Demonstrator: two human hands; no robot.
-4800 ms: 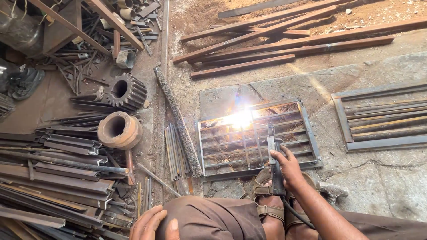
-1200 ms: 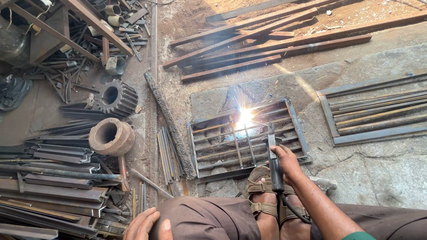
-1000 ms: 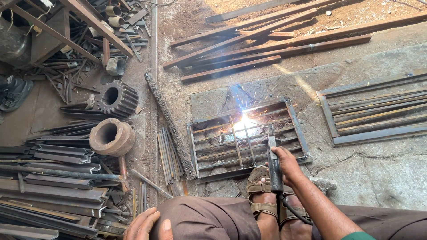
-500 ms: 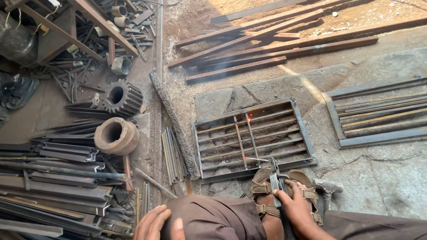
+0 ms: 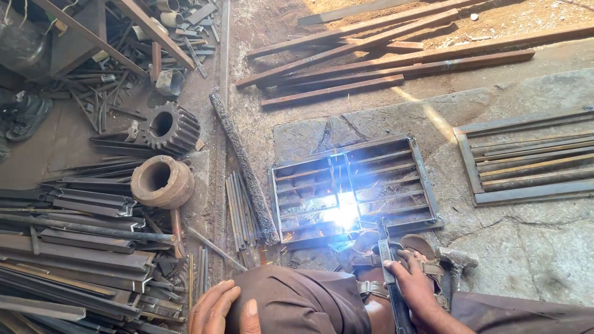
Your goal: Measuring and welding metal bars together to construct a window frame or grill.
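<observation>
Right hand (image 5: 413, 286) clenched round the dark handle of a welding electrode holder (image 5: 391, 272), fingers (image 5: 396, 267) wrapped over it, just below the near edge of the metal grille (image 5: 356, 185). Holder pointing up toward that near edge, tip lost in a bright white-blue arc (image 5: 342, 216) at the grille's lower middle bar. Grille lying flat on the stone floor (image 5: 544, 247), rectangular frame with several cross slats and one upright divider. Left hand (image 5: 218, 306) resting open on the brown-clad knee (image 5: 297, 303), left of the grille and nearer the camera, grasping nothing. Sandalled foot (image 5: 371, 272) planted just below the grille, beside the right hand. Hammer (image 5: 455, 263) lying on the floor just right of that hand, below the grille's right corner. Second grille (image 5: 526, 164) of the same sort well to the right. Rusty flat bars (image 5: 383, 62) spread above the grille. Left of the grille: rough ribbed bar (image 5: 244, 167), bundle of thin rods (image 5: 238, 207), toothed gear (image 5: 170, 127), thick rusty ring (image 5: 162, 181), stacked steel sections (image 5: 80, 247).
</observation>
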